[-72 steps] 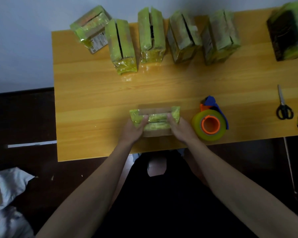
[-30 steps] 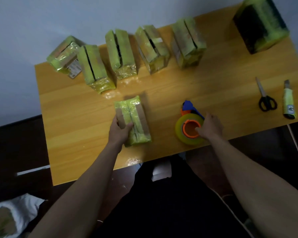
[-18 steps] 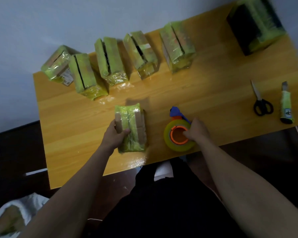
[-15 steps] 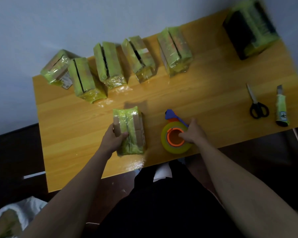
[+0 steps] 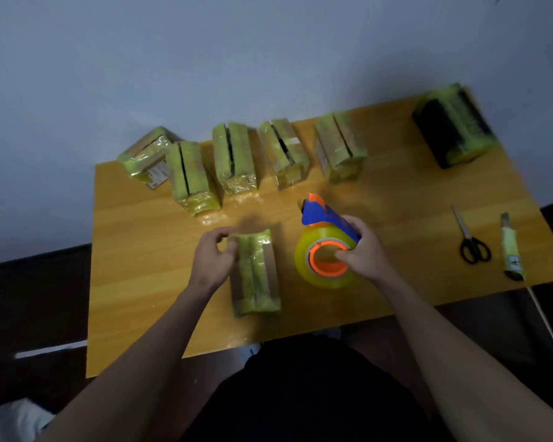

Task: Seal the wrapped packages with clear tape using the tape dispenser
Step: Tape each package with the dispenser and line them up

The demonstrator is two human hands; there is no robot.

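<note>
A small cardboard package [image 5: 256, 272] wrapped in greenish film lies lengthwise near the front of the wooden table [image 5: 141, 256]. My left hand [image 5: 213, 258] rests against its far left corner, fingers curled on the wrap. My right hand [image 5: 361, 250] grips the tape dispenser [image 5: 324, 247], a yellowish roll on an orange core with a blue handle, lifted just right of the package. Its orange and blue cutter end points away from me.
Several more wrapped packages [image 5: 233, 156] stand in a row along the table's far edge. A larger dark wrapped box [image 5: 452, 126] sits at the far right corner. Scissors [image 5: 470, 240] and a utility knife [image 5: 511, 250] lie at the right edge.
My right hand has closed around the dispenser and lifted it off the table, cutter end forward. My left hand slid up to the package's far left corner. The package stayed put.
</note>
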